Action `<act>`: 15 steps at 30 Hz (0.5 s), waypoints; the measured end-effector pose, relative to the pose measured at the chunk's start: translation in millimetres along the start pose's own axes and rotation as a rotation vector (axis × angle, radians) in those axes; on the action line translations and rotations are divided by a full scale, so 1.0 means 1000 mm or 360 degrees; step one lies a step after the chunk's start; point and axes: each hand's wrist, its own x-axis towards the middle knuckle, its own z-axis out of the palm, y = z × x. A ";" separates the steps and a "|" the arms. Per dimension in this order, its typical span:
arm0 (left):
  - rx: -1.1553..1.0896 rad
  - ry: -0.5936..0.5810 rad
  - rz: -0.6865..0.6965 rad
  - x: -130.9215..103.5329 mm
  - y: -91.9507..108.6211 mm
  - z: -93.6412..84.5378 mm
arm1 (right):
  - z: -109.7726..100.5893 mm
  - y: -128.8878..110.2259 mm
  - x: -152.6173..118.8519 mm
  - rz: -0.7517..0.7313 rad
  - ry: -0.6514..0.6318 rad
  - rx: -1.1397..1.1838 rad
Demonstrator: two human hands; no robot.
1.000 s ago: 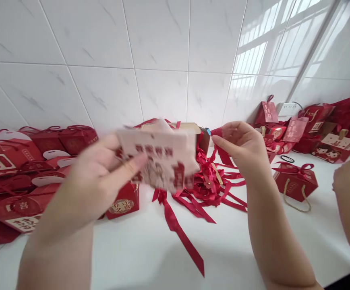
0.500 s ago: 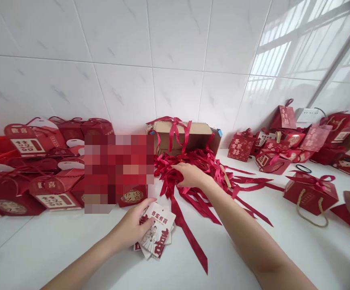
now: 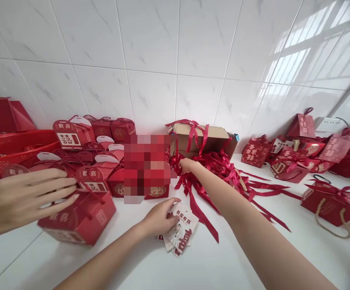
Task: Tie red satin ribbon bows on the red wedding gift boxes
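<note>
My left hand (image 3: 162, 217) is closed on a small stack of printed cards (image 3: 181, 231), thumb on top, just above the white tabletop. The top card bears red characters and a drawn figure. Farther back, my right hand (image 3: 189, 165) reaches to the left side of a tangled heap of red satin ribbons (image 3: 220, 169). Its fingers look curled onto a ribbon, though their tips are partly hidden. Behind the heap, an open cardboard box (image 3: 220, 135) lies on its side with ribbon draped over its top edge.
Another person's hand (image 3: 36, 193) hovers over a red gift box (image 3: 92, 221) at the left. Several red boxes and a red plastic basket (image 3: 46, 139) line the wall. At the right stand a bow-tied box (image 3: 332, 201), more boxes and a black ring (image 3: 322, 178).
The view has swung left. My right hand has shifted to the heap's left edge and its fingers have curled. The other person's hand and a gift box now show at left; the hand at right is gone.
</note>
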 end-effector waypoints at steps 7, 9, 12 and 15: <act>0.0076 0.0329 -0.0076 -0.005 -0.002 0.008 | -0.068 0.001 -0.001 0.0061 -0.0520 -0.0372; 0.0191 0.0434 -0.0067 -0.007 0.000 0.008 | -0.104 -0.002 0.010 0.0026 -0.0456 -0.0468; 0.0340 0.0527 -0.0010 -0.011 0.008 0.007 | -0.160 -0.014 0.026 -0.0048 -0.0282 -0.0585; 0.0477 0.0591 0.0083 -0.013 0.025 0.003 | -0.209 -0.033 0.036 -0.0096 -0.0096 -0.0646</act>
